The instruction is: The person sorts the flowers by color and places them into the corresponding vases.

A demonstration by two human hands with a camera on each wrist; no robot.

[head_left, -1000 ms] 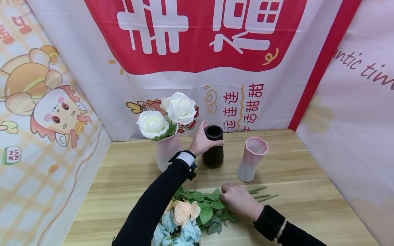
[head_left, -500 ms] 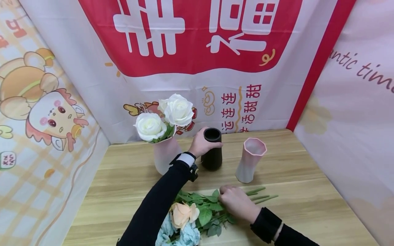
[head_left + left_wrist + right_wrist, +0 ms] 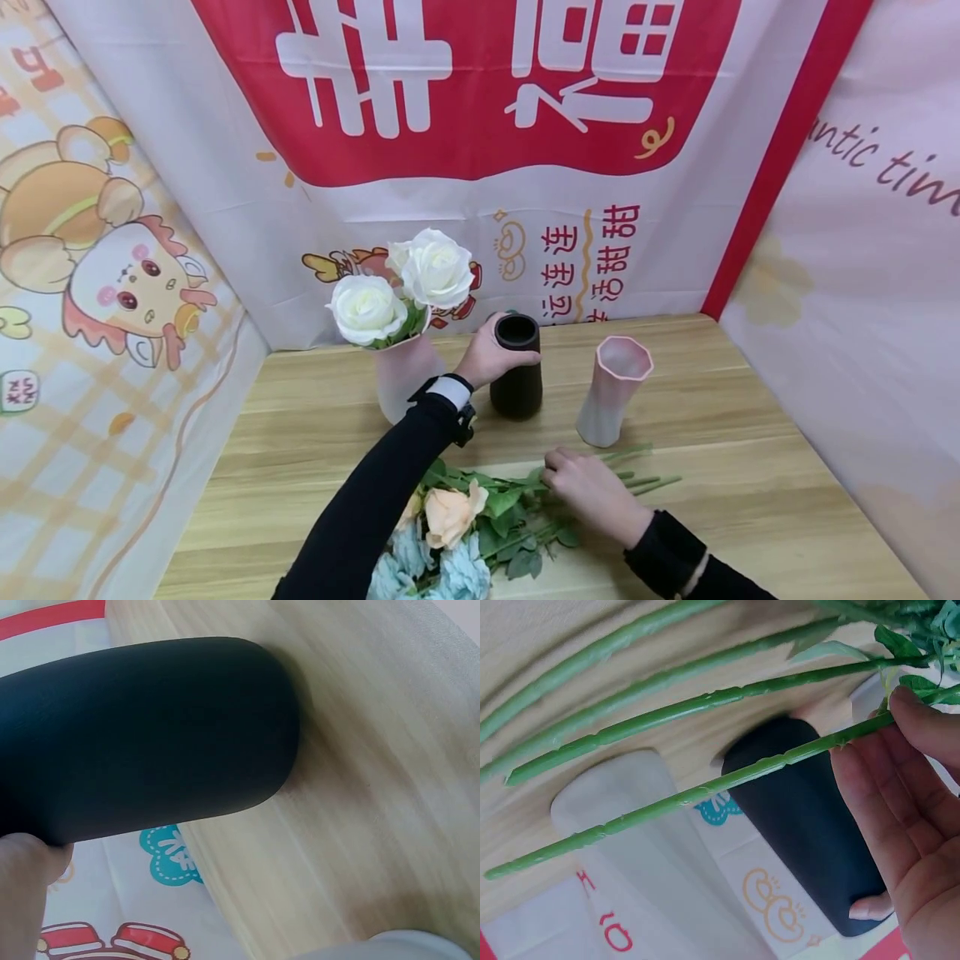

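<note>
My left hand (image 3: pixel 487 354) grips the upper part of a black vase (image 3: pixel 517 383), thumb across its near side just below the rim. In the left wrist view, the vase (image 3: pixel 150 735) stands with its base at the wooden table and a thumb (image 3: pixel 26 874) shows against it. My right hand (image 3: pixel 592 496) is over the stems of a bunch of artificial flowers lying on the table. Seen from the right wrist, that hand (image 3: pixel 922 825) pinches one green flower stem (image 3: pixel 697 793) between thumb and fingers. A peach rose (image 3: pixel 453 512) and blue flowers (image 3: pixel 461 571) top the bunch.
An octagonal-rimmed pink and white vase (image 3: pixel 603 408) stands right of the black one. To the left, another pink vase (image 3: pixel 397 375) holds white roses (image 3: pixel 431 268). Printed cloth (image 3: pixel 480 200) hangs close behind the wooden tabletop (image 3: pixel 720 442).
My right hand has shifted slightly to the right, and the peach rose and leaves near it have moved a little. One stem looks blurred. The left hand stays on the black vase.
</note>
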